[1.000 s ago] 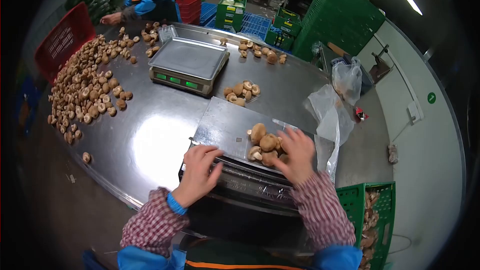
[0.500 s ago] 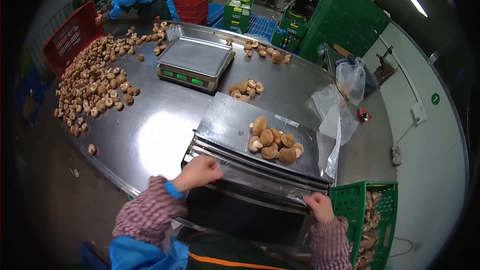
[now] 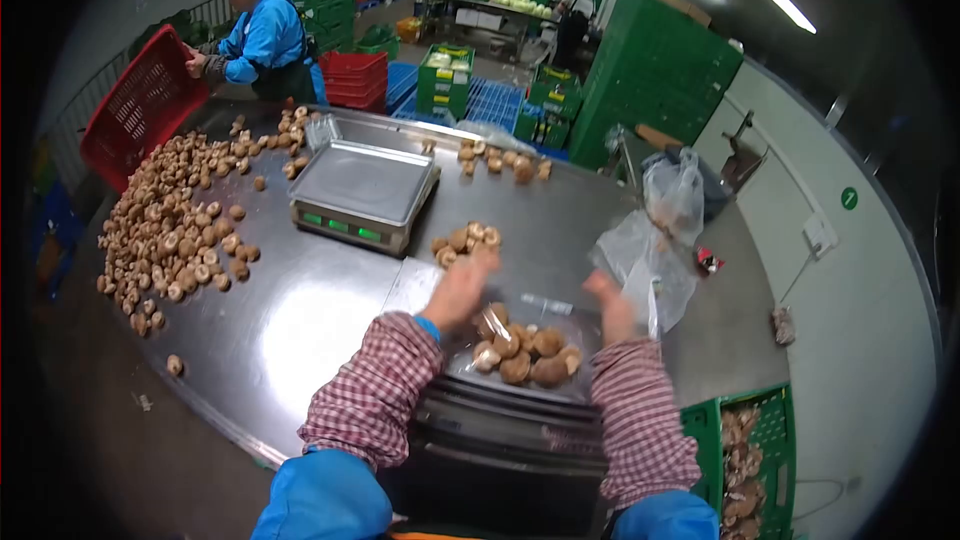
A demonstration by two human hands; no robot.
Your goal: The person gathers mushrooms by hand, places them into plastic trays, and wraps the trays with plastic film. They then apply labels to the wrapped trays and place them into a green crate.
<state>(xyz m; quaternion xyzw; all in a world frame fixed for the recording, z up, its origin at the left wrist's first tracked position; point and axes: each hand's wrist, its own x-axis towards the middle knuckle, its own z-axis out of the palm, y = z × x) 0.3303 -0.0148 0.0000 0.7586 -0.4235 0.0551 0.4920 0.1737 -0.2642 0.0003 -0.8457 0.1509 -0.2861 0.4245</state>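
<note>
A clear plastic film (image 3: 570, 332) is drawn over a group of brown mushrooms (image 3: 548, 342) on the flat plate of a wrapping machine (image 3: 505, 430). My left hand (image 3: 460, 290) is at the film's left side, closed on its edge, though motion smears the fingertips. On the right side, my right hand (image 3: 613, 310) grips the film too, also blurred. Just beyond my left hand lies a smaller cluster of mushrooms (image 3: 467, 238), partly hidden by the fingers. My forearms cover much of the machine's front.
A scale (image 3: 365, 183) with green displays stands on the metal table (image 3: 300, 290). Left is a large mushroom pile (image 3: 175, 235); a person (image 3: 270, 35) behind it holds a tilted red crate (image 3: 145, 105). Plastic bags (image 3: 650, 265) lie right. A green crate (image 3: 707, 445) of mushrooms stands front right.
Both hands have moved forward and up from the machine's front edge, pulling the film over the mushrooms. The view has tilted up, and the person at the back now shows more fully.
</note>
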